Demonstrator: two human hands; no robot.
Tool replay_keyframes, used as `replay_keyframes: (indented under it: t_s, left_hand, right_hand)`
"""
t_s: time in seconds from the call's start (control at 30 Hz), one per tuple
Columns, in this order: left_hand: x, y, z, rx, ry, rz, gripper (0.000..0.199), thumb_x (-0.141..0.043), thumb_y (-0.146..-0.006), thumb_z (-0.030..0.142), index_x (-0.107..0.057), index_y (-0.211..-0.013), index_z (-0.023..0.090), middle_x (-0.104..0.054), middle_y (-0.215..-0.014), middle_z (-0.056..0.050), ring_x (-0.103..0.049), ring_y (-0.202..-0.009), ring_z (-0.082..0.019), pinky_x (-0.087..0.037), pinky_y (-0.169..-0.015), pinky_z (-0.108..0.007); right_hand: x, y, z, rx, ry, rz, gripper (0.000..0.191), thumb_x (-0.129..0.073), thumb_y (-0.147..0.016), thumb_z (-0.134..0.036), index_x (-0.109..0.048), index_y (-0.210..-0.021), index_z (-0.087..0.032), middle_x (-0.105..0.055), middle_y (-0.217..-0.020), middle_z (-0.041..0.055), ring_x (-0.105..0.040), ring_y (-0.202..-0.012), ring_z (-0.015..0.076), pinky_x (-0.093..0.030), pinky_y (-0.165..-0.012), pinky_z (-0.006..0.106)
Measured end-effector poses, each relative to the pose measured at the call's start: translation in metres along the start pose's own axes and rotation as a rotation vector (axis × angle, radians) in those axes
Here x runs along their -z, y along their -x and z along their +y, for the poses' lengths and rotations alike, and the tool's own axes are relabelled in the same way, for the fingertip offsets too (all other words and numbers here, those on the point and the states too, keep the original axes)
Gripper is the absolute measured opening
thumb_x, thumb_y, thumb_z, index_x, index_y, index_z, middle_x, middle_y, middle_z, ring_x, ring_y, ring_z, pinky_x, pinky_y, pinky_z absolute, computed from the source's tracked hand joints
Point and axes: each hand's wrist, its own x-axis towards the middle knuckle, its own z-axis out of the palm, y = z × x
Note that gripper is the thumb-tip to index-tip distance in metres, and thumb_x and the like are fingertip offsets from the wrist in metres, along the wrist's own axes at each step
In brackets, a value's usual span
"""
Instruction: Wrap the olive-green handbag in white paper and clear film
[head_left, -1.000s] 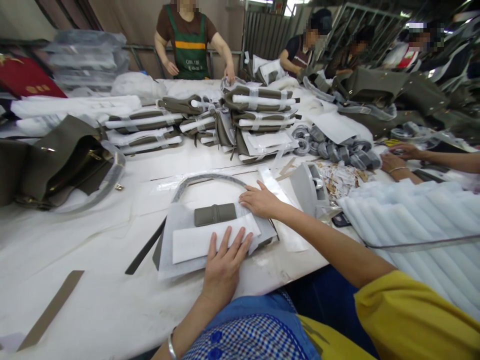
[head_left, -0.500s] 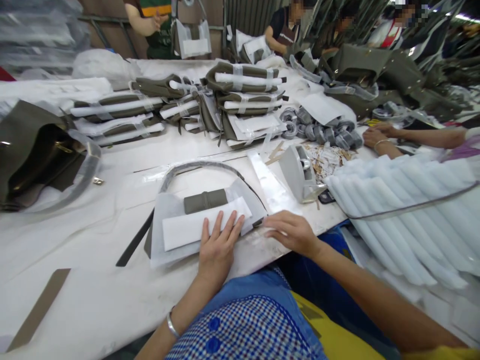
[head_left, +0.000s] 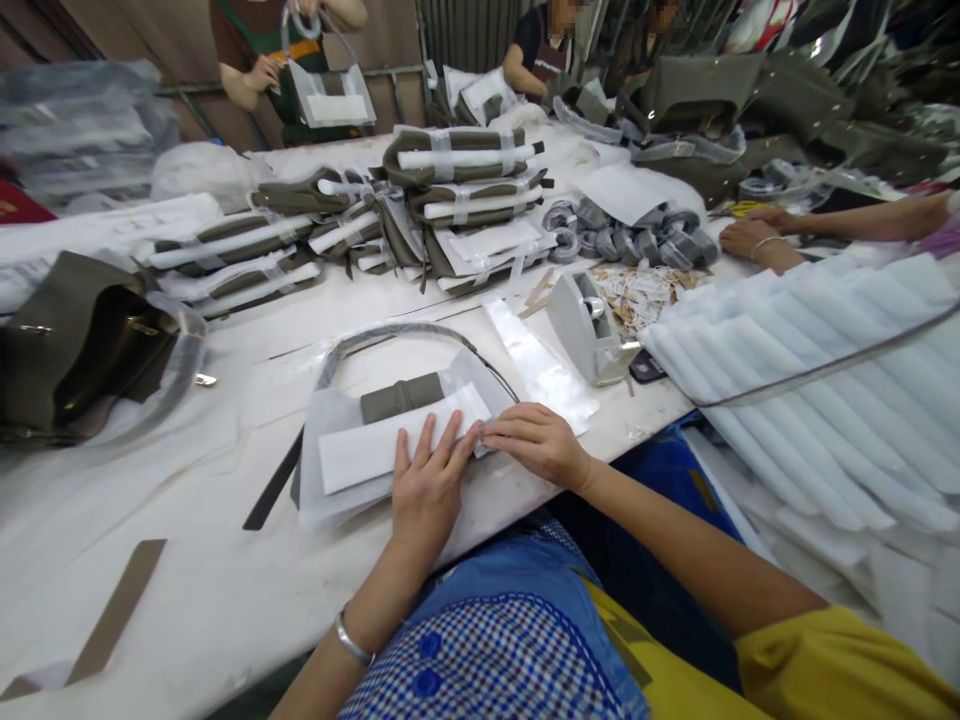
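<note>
A dark olive handbag (head_left: 403,397) lies before me, partly covered by thin translucent wrapping sheet (head_left: 341,408). Its wrapped handle (head_left: 397,332) arches away from me, and a dark strap (head_left: 276,480) sticks out on the left. Across its front lies a white foam strip (head_left: 360,458). Fingers spread, my left hand (head_left: 429,490) rests flat on that strip. At the bag's right end, the fingers of my right hand (head_left: 541,445) are pressed together on the edge, close to my left fingertips. The exact part under them is hidden.
Wrapped bags (head_left: 457,160) are stacked behind. A grey tape dispenser (head_left: 581,325) stands right of the bag, before tape rolls (head_left: 660,240). Foam rolls (head_left: 810,390) fill the right side. An open bag (head_left: 67,340) sits left. A co-worker's hands (head_left: 754,235) are at right.
My right hand has moved left, onto the bag's right end, covering the dark strap tip that showed there. My left hand stays flat on the foam strip. The view has shifted slightly.
</note>
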Motion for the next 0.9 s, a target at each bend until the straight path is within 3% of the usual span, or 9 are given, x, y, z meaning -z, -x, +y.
replay_keyframes:
  t_s: [0.1,0.23,0.47,0.63,0.9]
  left_hand:
    - [0.000,0.001,0.001,0.008,-0.005,-0.024,0.064,-0.046,-0.097,0.015,-0.026,-0.152,0.039,-0.036,-0.156,0.004,-0.033,-0.145,-0.030,-0.015,-0.121,-0.059]
    - [-0.001,0.001,0.001,0.010,-0.004,-0.038,0.062,-0.045,-0.098,0.017,-0.025,-0.152,0.040,-0.034,-0.157,0.005,-0.032,-0.146,-0.030,-0.013,-0.122,-0.059]
    - [-0.002,0.000,-0.001,-0.015,-0.014,-0.033,0.063,-0.047,-0.098,0.018,-0.024,-0.153,0.037,-0.033,-0.158,0.003,-0.032,-0.146,-0.032,-0.012,-0.121,-0.059]
    - [-0.002,0.000,-0.001,-0.023,-0.018,-0.025,0.064,-0.046,-0.097,0.017,-0.024,-0.153,0.037,-0.033,-0.158,0.003,-0.032,-0.146,-0.033,-0.012,-0.121,-0.059]
    - [-0.003,0.001,0.000,-0.007,-0.012,-0.039,0.066,-0.046,-0.096,0.015,-0.025,-0.153,0.038,-0.032,-0.158,0.004,-0.030,-0.146,-0.032,-0.011,-0.122,-0.058]
  right_hand:
    - [0.008,0.026,-0.006,0.001,-0.013,-0.026,0.028,-0.062,-0.094,-0.017,-0.066,-0.120,-0.026,-0.075,-0.113,0.0030,-0.066,-0.110,0.0171,-0.053,-0.094,0.035]
    - [0.007,0.045,-0.015,-0.022,0.004,-0.100,0.033,-0.067,-0.091,-0.023,-0.064,-0.123,-0.016,-0.074,-0.111,0.0096,-0.066,-0.102,0.0200,-0.055,-0.089,0.035]
    - [-0.012,0.034,-0.019,-0.004,0.102,-0.204,0.019,-0.052,-0.099,-0.019,-0.069,-0.103,-0.012,-0.071,-0.090,0.0087,-0.059,-0.081,0.0195,-0.049,-0.071,0.032]
    - [-0.003,0.033,-0.025,0.024,0.164,-0.218,0.019,-0.049,-0.100,-0.018,-0.068,-0.097,-0.015,-0.068,-0.083,0.0060,-0.055,-0.076,0.0180,-0.042,-0.069,0.032]
    - [0.012,0.037,-0.038,0.007,0.037,-0.208,0.016,-0.051,-0.098,-0.016,-0.068,-0.098,-0.016,-0.072,-0.087,0.0051,-0.058,-0.075,0.0158,-0.043,-0.072,0.032]
